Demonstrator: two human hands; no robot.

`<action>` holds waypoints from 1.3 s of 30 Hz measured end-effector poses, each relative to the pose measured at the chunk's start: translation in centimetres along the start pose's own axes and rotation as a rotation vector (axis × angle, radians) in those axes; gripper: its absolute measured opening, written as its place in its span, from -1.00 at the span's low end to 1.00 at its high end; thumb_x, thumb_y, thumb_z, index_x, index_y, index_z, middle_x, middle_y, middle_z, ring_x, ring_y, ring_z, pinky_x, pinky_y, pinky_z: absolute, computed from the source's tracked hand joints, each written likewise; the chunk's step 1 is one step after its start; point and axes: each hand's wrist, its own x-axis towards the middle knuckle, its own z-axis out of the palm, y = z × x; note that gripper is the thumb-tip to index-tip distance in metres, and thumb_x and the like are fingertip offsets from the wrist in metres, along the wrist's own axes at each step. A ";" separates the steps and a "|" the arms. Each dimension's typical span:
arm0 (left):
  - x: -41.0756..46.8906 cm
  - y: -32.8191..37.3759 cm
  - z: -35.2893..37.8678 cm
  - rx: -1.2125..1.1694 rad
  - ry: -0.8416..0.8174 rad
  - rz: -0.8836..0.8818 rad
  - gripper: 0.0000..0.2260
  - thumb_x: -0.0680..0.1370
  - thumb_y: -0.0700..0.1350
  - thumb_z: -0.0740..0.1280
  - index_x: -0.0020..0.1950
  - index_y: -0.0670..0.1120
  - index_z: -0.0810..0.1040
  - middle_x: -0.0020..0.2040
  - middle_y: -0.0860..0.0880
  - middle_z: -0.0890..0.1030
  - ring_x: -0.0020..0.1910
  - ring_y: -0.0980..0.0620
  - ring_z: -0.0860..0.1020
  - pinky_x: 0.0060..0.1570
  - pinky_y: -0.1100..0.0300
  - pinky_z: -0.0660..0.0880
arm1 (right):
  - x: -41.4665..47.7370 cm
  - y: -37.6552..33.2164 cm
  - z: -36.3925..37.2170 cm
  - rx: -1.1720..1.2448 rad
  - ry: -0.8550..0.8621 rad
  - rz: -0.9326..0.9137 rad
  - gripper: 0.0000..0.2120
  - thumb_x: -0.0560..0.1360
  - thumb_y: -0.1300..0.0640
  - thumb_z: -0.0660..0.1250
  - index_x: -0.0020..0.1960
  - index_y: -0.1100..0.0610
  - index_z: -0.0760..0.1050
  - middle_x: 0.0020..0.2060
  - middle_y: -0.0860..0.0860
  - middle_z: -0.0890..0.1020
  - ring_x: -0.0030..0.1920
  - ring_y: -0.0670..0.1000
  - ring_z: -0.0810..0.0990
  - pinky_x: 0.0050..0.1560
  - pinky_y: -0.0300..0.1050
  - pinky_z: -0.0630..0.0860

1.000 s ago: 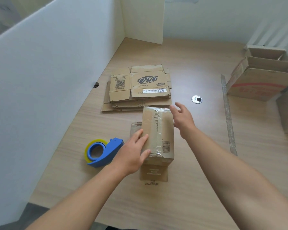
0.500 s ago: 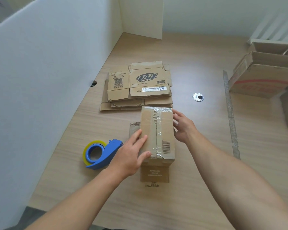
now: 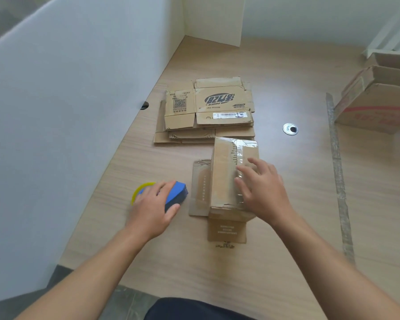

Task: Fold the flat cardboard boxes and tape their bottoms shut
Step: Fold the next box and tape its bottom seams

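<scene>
A pale wood-grain bench (image 3: 286,262) fills the view, walled along one side by a white partition (image 3: 67,112). Nearest, two bare forearms reach in toward the folded box (image 3: 222,176), which stands at the middle of the bench with its taped bottom facing up. A loose flap (image 3: 226,229) lies flat on the near side of the box and another (image 3: 200,188) on its left side. Just left of the box, the left hand (image 3: 154,209) grasps the blue tape dispenser (image 3: 177,195), fingers draped over it and thumb along its near side; the yellow roll (image 3: 141,188) peeks out beyond the knuckles. The right hand (image 3: 263,192) lies released on top of the box, fingers spread over the clear tape (image 3: 243,151) that runs along the seam. Just beyond the box sits the stack of flat boxes (image 3: 208,112), printed side up. To the right of the box and a little farther off is a round metal grommet (image 3: 290,129), then a long strip of tape (image 3: 337,169) stuck along the bench. Far right beyond the box stand larger open cartons (image 3: 379,100).
</scene>
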 end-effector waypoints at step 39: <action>-1.3 -3.0 -3.0 0.099 0.284 0.367 -0.42 0.57 0.07 0.18 0.58 0.12 0.11 -0.14 -0.04 0.54 -0.38 -0.15 0.47 -0.42 0.09 0.40 | -2.0 -3.3 -1.8 0.370 0.066 -0.104 -0.60 0.56 -0.03 0.25 0.36 0.02 0.53 0.28 -0.07 0.48 0.33 -0.04 0.37 0.31 -0.25 0.23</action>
